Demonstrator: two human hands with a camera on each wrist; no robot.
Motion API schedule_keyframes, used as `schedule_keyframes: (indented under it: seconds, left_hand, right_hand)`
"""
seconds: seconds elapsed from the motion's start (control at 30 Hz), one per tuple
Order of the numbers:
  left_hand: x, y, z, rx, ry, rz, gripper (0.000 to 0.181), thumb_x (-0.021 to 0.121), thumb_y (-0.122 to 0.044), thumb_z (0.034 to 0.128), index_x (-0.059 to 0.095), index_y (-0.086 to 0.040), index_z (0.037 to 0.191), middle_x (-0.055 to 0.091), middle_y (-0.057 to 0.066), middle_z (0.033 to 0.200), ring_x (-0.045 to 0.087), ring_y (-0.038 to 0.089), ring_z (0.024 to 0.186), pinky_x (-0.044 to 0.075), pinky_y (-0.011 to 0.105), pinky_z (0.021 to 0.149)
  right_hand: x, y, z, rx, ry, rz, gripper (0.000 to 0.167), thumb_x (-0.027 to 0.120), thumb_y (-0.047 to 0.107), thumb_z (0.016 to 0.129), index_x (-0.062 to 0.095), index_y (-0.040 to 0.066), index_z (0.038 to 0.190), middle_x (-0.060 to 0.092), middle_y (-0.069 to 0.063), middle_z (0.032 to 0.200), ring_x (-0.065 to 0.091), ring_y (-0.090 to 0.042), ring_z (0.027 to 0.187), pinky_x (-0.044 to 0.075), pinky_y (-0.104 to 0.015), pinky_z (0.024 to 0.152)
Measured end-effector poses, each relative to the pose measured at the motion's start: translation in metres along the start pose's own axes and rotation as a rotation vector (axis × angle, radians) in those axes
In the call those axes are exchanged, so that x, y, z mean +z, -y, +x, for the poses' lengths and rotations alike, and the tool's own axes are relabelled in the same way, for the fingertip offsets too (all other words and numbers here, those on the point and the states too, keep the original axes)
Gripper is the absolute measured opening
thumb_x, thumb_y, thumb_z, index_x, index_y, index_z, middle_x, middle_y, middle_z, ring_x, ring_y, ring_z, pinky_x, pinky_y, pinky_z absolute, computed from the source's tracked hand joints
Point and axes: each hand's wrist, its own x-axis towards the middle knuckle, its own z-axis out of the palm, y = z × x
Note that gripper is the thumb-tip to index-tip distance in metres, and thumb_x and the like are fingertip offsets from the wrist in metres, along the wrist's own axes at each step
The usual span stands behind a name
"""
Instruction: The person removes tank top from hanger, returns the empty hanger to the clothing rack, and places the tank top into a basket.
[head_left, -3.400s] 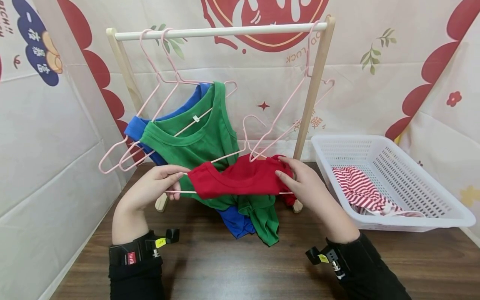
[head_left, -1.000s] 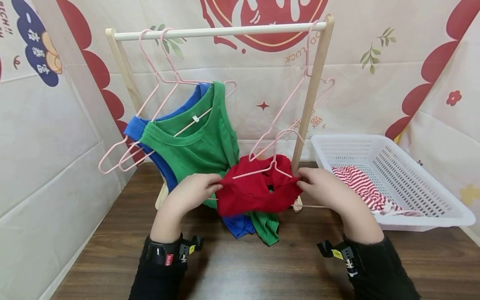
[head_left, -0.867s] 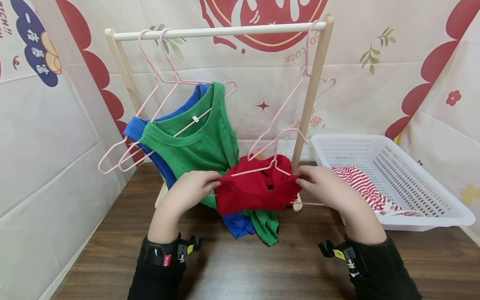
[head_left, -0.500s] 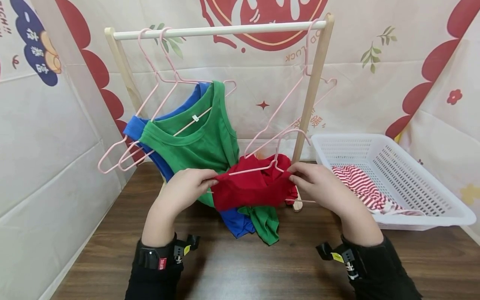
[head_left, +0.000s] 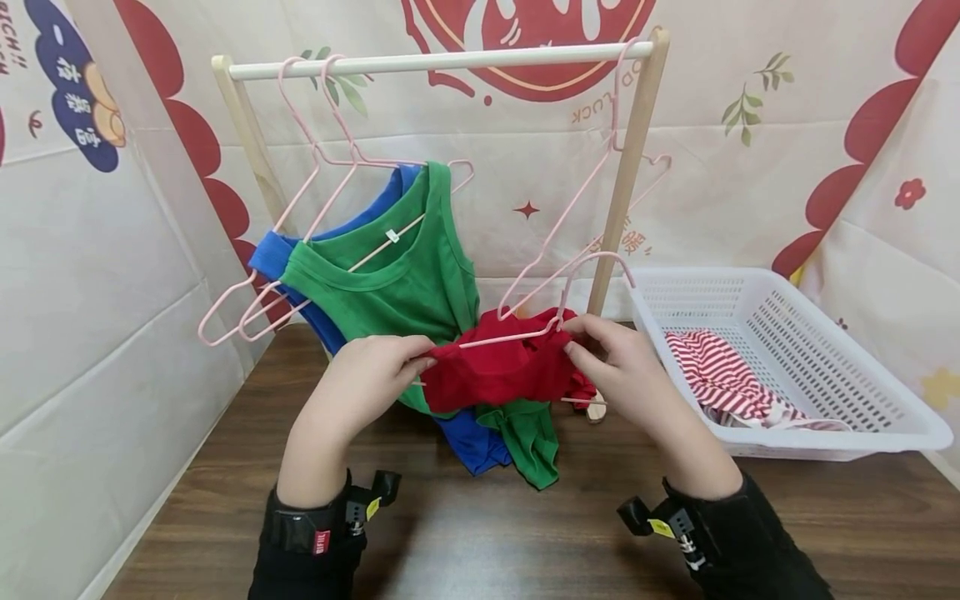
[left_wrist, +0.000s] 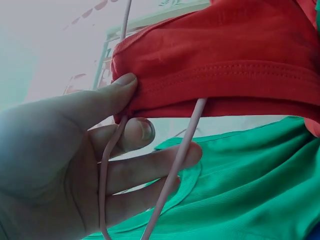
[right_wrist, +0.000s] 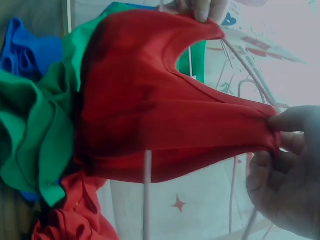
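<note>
While green top [head_left: 390,287] & blue top [head_left: 268,255] hang, L fingers [left_wrist: 142,165] + R fingers [right_wrist: 288,120] pinch red top [head_left: 495,372], hanger [head_left: 510,338] not racked yet. Striped cloth [head_left: 716,375] prob. left.

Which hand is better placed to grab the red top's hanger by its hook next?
Probably the right hand: the hook rises close by it, while the left hand pinches the opposite end of the red top, farther away.

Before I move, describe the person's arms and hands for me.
The left hand and right hand are ungloved. Black sleeves reach black straps, each carrying a small black device and a yellow label. The left one adds a red tag with pale lettering.
</note>
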Motion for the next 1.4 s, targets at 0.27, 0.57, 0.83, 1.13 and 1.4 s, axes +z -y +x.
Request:
schedule_keyframes:
  seconds: [0.27,0.57,0.83,1.13,1.4]
  left_hand:
    - [-0.005,-0.006,-0.003,0.01,-0.017,0.007,0.016,0.069,-0.025,0.0924,0.071,-0.017,0.106,0.068,-0.008,0.082,0.06,0.009,0.072,0.051,0.029,0.068]
    - [-0.007,-0.015,-0.004,0.002,-0.001,-0.016,0.017,0.071,-0.031,0.0905,0.071,-0.021,0.104,0.065,-0.013,0.079,0.057,0.007,0.07,0.05,0.027,0.067]
    - [-0.002,-0.025,0.002,-0.044,0.049,-0.007,0.037,0.06,-0.059,0.0885,0.065,-0.023,0.092,0.055,-0.015,0.066,0.052,0.007,0.062,0.044,0.027,0.057]
    - [0.008,-0.026,0.007,-0.092,0.038,0.04,0.039,0.06,-0.059,0.0888,0.06,-0.021,0.085,0.049,-0.011,0.058,0.049,0.008,0.056,0.039,0.029,0.053]
    - [0.012,-0.028,0.009,-0.109,0.039,0.028,0.029,0.066,-0.044,0.0908,0.058,-0.017,0.083,0.048,-0.008,0.056,0.047,0.01,0.053,0.039,0.028,0.052]
  right_hand:
    - [0.007,0.007,-0.003,0.08,0.001,0.159,0.015,0.06,0.016,0.096,0.067,0.008,0.107,0.065,-0.005,0.101,0.06,-0.02,0.088,0.054,-0.027,0.072]
    - [0.021,0.016,-0.007,0.167,-0.175,0.067,0.029,0.066,0.041,0.093,0.065,0.016,0.079,0.057,0.002,0.062,0.055,-0.017,0.06,0.045,-0.027,0.05]
    - [0.029,0.019,-0.008,0.096,-0.248,0.06,0.025,0.068,0.03,0.093,0.06,0.015,0.074,0.053,0.003,0.06,0.051,-0.016,0.056,0.043,-0.026,0.047]
    - [0.038,0.026,-0.011,-0.049,-0.289,-0.016,0.018,0.073,0.017,0.089,0.062,0.016,0.075,0.055,0.008,0.066,0.05,-0.01,0.058,0.044,-0.023,0.05]
    - [0.043,0.03,-0.014,-0.194,-0.31,-0.147,0.018,0.076,0.013,0.085,0.061,0.015,0.076,0.049,0.01,0.065,0.045,-0.006,0.059,0.039,-0.023,0.052]
